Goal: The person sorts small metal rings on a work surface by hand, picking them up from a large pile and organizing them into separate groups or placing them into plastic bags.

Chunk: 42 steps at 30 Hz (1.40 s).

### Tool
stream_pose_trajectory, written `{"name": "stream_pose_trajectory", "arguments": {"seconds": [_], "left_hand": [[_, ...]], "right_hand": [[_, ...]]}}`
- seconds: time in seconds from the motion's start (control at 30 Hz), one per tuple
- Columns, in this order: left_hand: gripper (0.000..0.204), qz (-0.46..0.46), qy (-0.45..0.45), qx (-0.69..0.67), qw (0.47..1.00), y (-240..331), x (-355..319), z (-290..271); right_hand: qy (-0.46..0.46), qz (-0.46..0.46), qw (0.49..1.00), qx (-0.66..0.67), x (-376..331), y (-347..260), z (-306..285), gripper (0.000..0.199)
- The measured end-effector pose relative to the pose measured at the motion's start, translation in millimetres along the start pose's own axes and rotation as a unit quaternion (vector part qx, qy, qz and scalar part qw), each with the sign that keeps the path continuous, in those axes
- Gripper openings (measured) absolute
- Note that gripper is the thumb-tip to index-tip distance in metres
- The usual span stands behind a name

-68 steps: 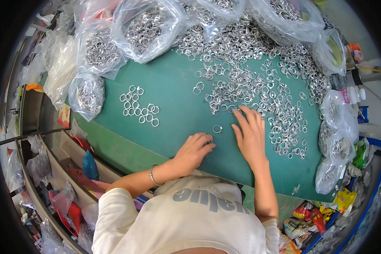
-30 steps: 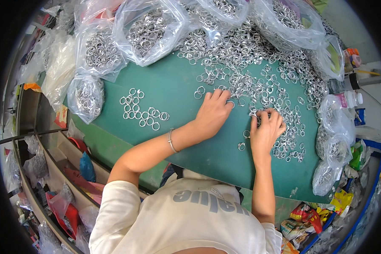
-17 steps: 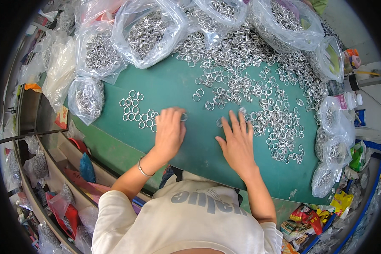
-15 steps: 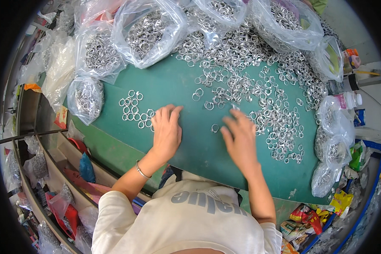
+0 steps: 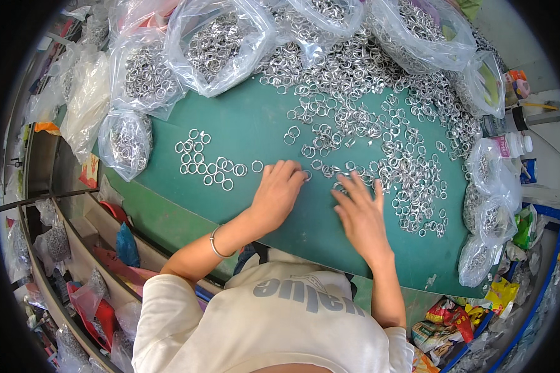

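Note:
My left hand (image 5: 279, 194) rests on the green tabletop with its fingers bent and close together. At its fingertips is a silver metal ring (image 5: 307, 175), partly covered by the index finger. My right hand (image 5: 363, 217) is open, fingers spread over a few loose rings at the near edge of the scattered pile (image 5: 410, 174). The right fingers are slightly blurred. Left of my left hand lies a small group of rings (image 5: 199, 158), mostly flat and side by side. One single ring (image 5: 257, 166) sits between that group and my left hand.
Clear plastic bags of rings, such as the large open bag (image 5: 221, 53), line the far edge. A smaller bag (image 5: 126, 140) stands at the left, with several more (image 5: 496, 217) along the right edge. Shelves (image 5: 74, 248) with bags flank the table's left side.
My left hand has moved right, uncovering rings in the left group and the single ring. My right hand has shifted slightly right and nearer, and several rings now lie scattered by its fingertips.

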<state>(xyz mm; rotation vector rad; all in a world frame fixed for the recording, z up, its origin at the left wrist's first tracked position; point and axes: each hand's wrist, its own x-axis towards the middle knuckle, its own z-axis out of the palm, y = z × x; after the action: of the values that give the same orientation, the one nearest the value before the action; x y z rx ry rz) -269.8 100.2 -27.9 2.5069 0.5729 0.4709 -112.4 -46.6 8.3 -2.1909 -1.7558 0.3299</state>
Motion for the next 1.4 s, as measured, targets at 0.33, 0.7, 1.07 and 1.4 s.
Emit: {"name": "stream_pose_trajectory", "arguments": {"seconds": [0.33, 0.7, 1.07, 1.4], "left_hand": [[0.035, 0.017, 0.001, 0.005, 1.000, 9, 15, -1], [0.040, 0.006, -0.034, -0.007, 0.999, 8, 18, 4], [0.039, 0.140, -0.067, 0.001, 0.988, 48, 21, 16], [0.029, 0.092, -0.087, -0.161, 0.979, 67, -20, 26]], "right_hand": [[0.186, 0.067, 0.980, -0.028, 34, 16, 3, 0.028], [0.199, 0.068, 0.977, -0.031, 42, 16, 14, 0.015], [0.068, 0.067, 0.993, 0.065, -58, -17, 9, 0.013], [0.126, 0.189, 0.972, 0.065, -111, 5, 3, 0.017]]}}
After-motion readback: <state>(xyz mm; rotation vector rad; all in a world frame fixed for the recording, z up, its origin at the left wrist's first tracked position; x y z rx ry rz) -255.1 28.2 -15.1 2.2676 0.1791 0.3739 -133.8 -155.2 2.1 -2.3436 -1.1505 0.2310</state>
